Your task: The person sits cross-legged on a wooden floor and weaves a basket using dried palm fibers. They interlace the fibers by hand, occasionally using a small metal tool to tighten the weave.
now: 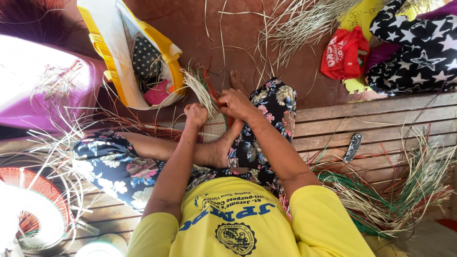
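In the head view, a person in a yellow shirt sits cross-legged on a slatted wooden bench (381,119), looking down at both hands. The left hand (195,114) is curled into a fist, clamped on a bundle of pale straw strips (200,88) that fan up and away from it. The right hand (236,104) sits just beside it, fingers pinched together on the same strips where they join a small flat woven straw piece (214,127). That piece rests against the person's bare foot, directly beneath and between the two hands, near the front edge of the bench.

On the bench's right side a folding knife with a patterned handle (353,146) lies on the planks, well apart from the hands, beside a loose heap of green, red and natural straw (390,190). At the bench's near left corner lies a round red and white woven basket (33,209). Past the front edge, on the brown floor, stands an open yellow and white bag (119,57), with a red cloth (342,54) farther right.
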